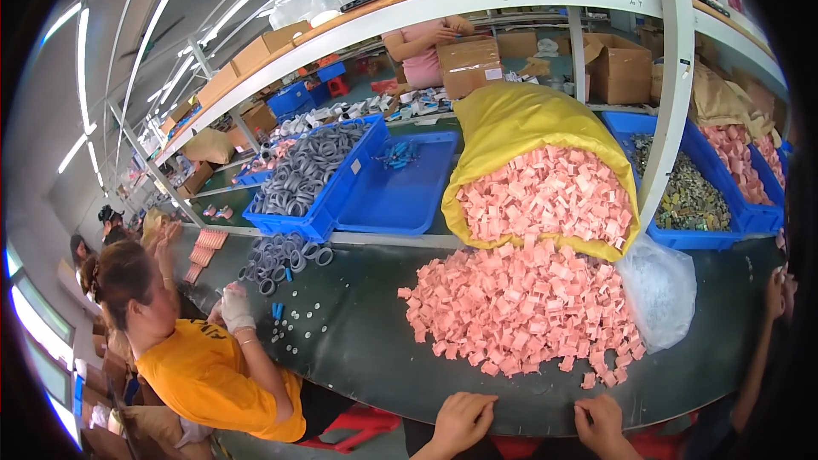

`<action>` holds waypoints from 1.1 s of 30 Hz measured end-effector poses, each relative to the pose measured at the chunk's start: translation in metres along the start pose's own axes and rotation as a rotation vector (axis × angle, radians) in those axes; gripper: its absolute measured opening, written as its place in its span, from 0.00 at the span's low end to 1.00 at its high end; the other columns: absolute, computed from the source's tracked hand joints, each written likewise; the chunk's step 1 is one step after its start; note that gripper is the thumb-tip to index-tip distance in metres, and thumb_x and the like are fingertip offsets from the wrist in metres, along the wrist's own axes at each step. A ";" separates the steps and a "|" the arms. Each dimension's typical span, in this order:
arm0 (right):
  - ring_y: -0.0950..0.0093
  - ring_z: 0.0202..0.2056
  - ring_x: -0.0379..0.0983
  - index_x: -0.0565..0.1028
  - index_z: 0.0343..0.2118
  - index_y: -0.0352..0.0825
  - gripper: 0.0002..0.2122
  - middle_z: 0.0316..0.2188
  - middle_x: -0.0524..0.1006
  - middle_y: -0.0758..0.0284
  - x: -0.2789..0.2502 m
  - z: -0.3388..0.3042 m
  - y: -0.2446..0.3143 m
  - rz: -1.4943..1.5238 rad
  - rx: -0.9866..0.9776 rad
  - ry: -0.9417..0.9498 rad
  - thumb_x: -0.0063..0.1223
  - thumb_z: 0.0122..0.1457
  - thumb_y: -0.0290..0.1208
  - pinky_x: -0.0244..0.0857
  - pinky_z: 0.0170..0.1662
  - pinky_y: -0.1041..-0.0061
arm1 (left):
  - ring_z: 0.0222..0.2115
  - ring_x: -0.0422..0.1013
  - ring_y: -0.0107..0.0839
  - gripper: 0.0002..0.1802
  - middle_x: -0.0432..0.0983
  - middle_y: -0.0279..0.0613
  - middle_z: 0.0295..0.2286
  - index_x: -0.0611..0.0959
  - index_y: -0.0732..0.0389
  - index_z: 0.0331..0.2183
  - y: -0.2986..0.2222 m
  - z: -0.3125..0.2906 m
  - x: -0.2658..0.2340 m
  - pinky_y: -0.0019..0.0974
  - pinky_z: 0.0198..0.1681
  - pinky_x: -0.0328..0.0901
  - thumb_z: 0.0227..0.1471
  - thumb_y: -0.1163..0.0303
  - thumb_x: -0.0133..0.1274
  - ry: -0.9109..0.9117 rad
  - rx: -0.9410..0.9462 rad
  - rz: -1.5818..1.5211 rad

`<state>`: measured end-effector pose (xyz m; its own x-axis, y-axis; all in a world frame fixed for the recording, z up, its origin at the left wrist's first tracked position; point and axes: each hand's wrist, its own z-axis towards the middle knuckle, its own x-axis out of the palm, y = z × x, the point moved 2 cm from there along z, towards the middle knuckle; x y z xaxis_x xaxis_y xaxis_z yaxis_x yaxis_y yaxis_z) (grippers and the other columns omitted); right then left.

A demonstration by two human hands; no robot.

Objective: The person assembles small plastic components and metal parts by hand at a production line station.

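My left hand (464, 420) rests at the table's near edge with its fingers curled in, and no object shows in it. A short way to the right, my right hand (600, 422) lies at the same edge, also loosely closed, with nothing visible in it. Just beyond both hands spreads a big heap of small pink plastic parts (520, 315). A few loose pink parts (603, 372) lie closest to my right hand; neither hand touches them. Behind the heap a yellow sack (503, 119) lies on its side, its mouth full of the same parts.
A clear plastic bag (658, 294) sits right of the heap. Blue trays hold grey rings (307, 166), small blue pieces (399, 153) and metallic parts (682, 187). A person in orange (217, 375) works at left; another person's hand (777, 294) is at right. A shelf post (669, 102) stands behind.
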<state>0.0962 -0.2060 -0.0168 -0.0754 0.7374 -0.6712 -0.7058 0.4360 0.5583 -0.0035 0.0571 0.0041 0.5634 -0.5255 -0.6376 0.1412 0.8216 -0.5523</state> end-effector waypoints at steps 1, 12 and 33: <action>0.62 0.26 0.69 0.75 0.29 0.37 0.08 0.24 0.73 0.64 0.001 0.001 0.002 0.002 0.005 0.007 0.60 0.47 0.20 0.61 0.30 0.64 | 0.32 0.73 0.45 0.04 0.79 0.43 0.29 0.83 0.58 0.30 -0.001 -0.005 0.002 0.44 0.38 0.66 0.49 0.73 0.56 -0.044 -0.082 0.015; 0.57 0.30 0.71 0.76 0.34 0.36 0.04 0.26 0.75 0.59 -0.005 0.017 0.026 -0.060 0.016 0.119 0.57 0.55 0.26 0.63 0.35 0.60 | 0.30 0.73 0.42 0.03 0.79 0.40 0.28 0.83 0.57 0.28 0.002 -0.006 0.016 0.42 0.33 0.66 0.48 0.71 0.56 -0.033 -0.114 0.126; 0.61 0.28 0.71 0.76 0.34 0.37 0.04 0.26 0.75 0.62 -0.004 0.016 0.022 -0.067 0.024 0.087 0.57 0.55 0.27 0.62 0.33 0.62 | 0.28 0.71 0.44 0.04 0.75 0.43 0.26 0.82 0.59 0.30 -0.004 0.005 0.019 0.43 0.32 0.66 0.48 0.72 0.56 0.003 -0.121 0.223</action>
<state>0.0920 -0.1909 0.0058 -0.0904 0.6592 -0.7465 -0.6941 0.4959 0.5218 0.0104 0.0447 -0.0033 0.5672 -0.3349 -0.7524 -0.0847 0.8850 -0.4578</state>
